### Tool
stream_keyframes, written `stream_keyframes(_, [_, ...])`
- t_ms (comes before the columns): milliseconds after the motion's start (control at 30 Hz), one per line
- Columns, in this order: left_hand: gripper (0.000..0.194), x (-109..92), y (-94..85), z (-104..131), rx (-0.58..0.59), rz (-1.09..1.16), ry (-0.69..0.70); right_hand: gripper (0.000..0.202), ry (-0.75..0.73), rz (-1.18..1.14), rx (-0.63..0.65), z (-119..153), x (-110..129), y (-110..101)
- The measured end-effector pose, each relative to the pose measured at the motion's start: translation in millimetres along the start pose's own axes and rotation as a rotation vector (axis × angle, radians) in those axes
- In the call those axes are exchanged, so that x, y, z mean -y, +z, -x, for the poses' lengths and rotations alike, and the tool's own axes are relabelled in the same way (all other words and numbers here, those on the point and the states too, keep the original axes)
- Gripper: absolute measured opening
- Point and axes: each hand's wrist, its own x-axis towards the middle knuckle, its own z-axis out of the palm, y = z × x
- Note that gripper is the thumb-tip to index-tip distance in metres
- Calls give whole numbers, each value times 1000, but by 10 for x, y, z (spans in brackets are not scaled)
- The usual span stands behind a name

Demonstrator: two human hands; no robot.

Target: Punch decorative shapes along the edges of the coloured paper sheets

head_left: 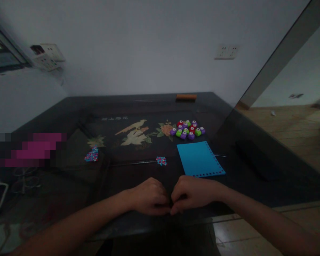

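My left hand (152, 197) and my right hand (190, 195) meet fingertip to fingertip above the table's front edge. Both are closed with curled fingers, and anything between the fingertips is hidden or too small to make out. Just beyond them lies a blue sheet (200, 159) with a row of dark marks along its right and near edges. A small pile of pink, blue and white bits (161, 161) sits ahead of my left hand. Behind the sheet stands a cluster of small red, green and purple pieces with white, eye-like tops (186, 129).
Farther left is a second pile of coloured bits (92, 154), near a blurred-out pink thing (37, 149) and cables (25, 181). A dark flat object (256, 160) lies at the right. An orange-brown bar (186, 97) rests at the back of the dark table (138, 106), against the wall.
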Motion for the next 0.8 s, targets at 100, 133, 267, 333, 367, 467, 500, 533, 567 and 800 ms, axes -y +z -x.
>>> stream_keyframes(100, [19, -61, -106, -80, -53, -19, -82, 37, 176, -84, -125, 277, 40, -282])
stream_keyframes(133, [18, -86, -135, -121, -63, -5, -125, 39, 246, -40, -211, 381, 13, -387])
stream_keyframes(267, [20, -173, -123, -404, -126, 56, -288, 35, 570, 403, -616, 736, -306, -777])
stream_keyframes(333, [29, -190, -28, -605, -142, 28, -314, 27, 711, 561, -696, 832, -540, -903])
stream_keyframes(367, [36, -188, 34, -707, -137, -6, -316, 24, 767, 601, -731, 856, -655, -943])
stream_keyframes(467, [57, -142, 220, -947, -74, -92, -332, 19, 822, 666, -812, 854, -942, -975])
stream_keyframes(500, [63, -117, 269, -992, -56, -106, -340, 19, 823, 677, -823, 840, -1011, -966])
stream_keyframes(533, [67, -92, 307, -1019, -40, -113, -348, 19, 817, 685, -829, 825, -1067, -952])
stream_keyframes(567, [70, -69, 334, -1029, -23, -112, -356, 18, 808, 692, -832, 810, -1112, -934])
stream_keyframes(800, [80, -40, 333, -979, 97, -35, -414, 20, 753, 743, -815, 747, -1246, -842])
